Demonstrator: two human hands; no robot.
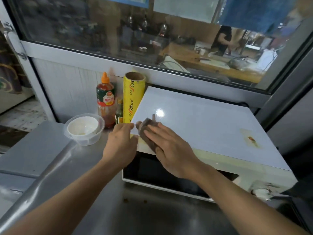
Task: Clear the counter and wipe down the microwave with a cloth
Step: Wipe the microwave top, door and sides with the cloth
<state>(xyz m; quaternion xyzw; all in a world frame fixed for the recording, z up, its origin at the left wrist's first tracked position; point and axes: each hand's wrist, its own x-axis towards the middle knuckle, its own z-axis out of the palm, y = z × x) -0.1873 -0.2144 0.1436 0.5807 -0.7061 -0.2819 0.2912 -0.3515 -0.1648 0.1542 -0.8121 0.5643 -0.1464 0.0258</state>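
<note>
A white microwave (211,122) stands on the steel counter (50,160), its dark door facing me. My right hand (169,148) lies flat on a brown cloth (149,131), pressing it onto the front left corner of the microwave's top. My left hand (121,145) rests against the microwave's left front corner, fingers curled around the edge beside the cloth. Most of the cloth is hidden under my right hand.
Left of the microwave stand a yellow cling-film roll (133,99), a red sauce bottle (105,100) and a small dark bottle (119,112). A clear plastic bowl (84,128) sits on the counter. A yellowish stain (252,139) marks the microwave top. A window runs behind.
</note>
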